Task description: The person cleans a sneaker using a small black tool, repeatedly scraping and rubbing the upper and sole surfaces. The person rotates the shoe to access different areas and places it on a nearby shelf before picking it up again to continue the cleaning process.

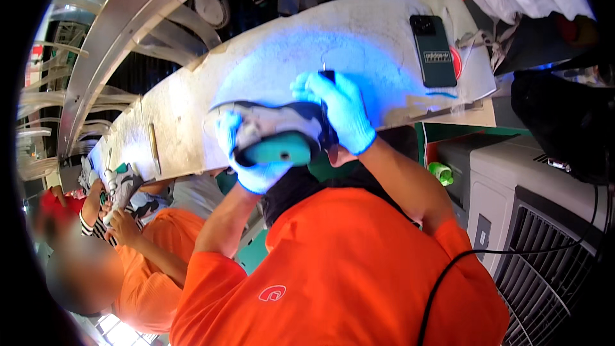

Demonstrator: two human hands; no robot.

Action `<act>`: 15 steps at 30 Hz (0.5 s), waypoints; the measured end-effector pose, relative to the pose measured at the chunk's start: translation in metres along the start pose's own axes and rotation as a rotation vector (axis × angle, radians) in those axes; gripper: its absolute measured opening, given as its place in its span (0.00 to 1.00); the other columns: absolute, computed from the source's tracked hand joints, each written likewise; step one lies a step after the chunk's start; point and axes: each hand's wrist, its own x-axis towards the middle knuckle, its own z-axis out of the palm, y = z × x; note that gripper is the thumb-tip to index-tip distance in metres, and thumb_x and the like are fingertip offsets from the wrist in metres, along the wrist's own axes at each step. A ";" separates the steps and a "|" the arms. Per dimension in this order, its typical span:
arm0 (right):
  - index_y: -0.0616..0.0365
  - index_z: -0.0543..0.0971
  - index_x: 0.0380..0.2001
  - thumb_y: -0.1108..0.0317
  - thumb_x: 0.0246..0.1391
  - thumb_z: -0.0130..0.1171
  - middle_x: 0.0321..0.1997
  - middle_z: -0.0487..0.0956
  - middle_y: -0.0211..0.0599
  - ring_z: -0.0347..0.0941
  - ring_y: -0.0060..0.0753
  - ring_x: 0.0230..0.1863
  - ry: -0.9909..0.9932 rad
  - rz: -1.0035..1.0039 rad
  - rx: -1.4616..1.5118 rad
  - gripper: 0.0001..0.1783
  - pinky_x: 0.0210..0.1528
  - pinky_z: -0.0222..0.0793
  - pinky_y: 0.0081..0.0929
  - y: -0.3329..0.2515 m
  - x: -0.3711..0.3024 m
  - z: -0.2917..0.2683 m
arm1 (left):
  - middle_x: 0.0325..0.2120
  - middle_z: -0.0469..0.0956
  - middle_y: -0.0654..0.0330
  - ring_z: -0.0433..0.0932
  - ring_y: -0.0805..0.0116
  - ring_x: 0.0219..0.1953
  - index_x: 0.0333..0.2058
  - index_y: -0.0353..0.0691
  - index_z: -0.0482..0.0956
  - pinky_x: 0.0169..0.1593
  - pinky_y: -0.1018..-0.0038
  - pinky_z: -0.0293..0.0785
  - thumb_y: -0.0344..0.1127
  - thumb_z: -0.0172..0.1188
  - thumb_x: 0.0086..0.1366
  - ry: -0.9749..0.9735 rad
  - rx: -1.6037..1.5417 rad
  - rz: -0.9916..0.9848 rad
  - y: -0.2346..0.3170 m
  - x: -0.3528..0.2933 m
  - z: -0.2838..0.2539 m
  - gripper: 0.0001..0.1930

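A grey and black shoe point(278, 120) is held up above the near edge of the work table. Its opening faces me, filled by a teal block with a round hole, which looks like a shoe last point(277, 151). My left hand point(253, 170), in a pale glove lit blue, grips the shoe from the left and below. At the shoe's right end is my gloved right hand point(343, 106), its fingers bent. A small black object point(327, 75) with a bright tip sticks up at those fingers; its kind is unclear.
Blue light falls on the white table point(256, 67). A dark phone point(433, 51) lies at its right end, a thin tool point(154, 147) at left. Another person in orange point(160, 237) handles a shoe point(122, 182). A grey vented machine point(532, 198) and black cable point(493, 251) are at right.
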 end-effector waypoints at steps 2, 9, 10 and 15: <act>0.72 0.84 0.54 0.66 0.76 0.61 0.53 0.88 0.47 0.86 0.40 0.57 -0.063 0.019 -0.086 0.17 0.66 0.80 0.41 -0.010 -0.007 0.003 | 0.51 0.73 0.56 0.78 0.56 0.54 0.52 0.40 0.72 0.61 0.59 0.72 0.59 0.89 0.42 -0.042 0.080 -0.015 -0.003 -0.012 -0.009 0.47; 0.66 0.86 0.59 0.65 0.72 0.65 0.52 0.90 0.36 0.84 0.26 0.53 -0.359 0.081 -0.742 0.19 0.58 0.78 0.28 -0.045 0.009 0.012 | 0.48 0.77 0.58 0.80 0.57 0.53 0.51 0.41 0.76 0.60 0.59 0.74 0.59 0.83 0.50 -0.160 0.282 -0.095 -0.012 -0.020 -0.002 0.38; 0.65 0.86 0.59 0.65 0.72 0.65 0.52 0.91 0.36 0.84 0.25 0.52 -0.398 0.060 -0.771 0.19 0.57 0.78 0.27 -0.045 0.011 0.012 | 0.48 0.78 0.58 0.80 0.57 0.54 0.51 0.41 0.77 0.60 0.59 0.74 0.59 0.82 0.51 -0.168 0.303 -0.097 -0.011 -0.018 -0.001 0.38; 0.71 0.86 0.56 0.62 0.78 0.57 0.53 0.89 0.41 0.85 0.29 0.52 -0.068 0.138 -0.074 0.21 0.60 0.81 0.32 -0.013 0.003 0.009 | 0.48 0.80 0.58 0.81 0.58 0.55 0.54 0.41 0.79 0.62 0.59 0.75 0.58 0.78 0.57 -0.210 0.452 -0.137 0.001 -0.009 0.009 0.34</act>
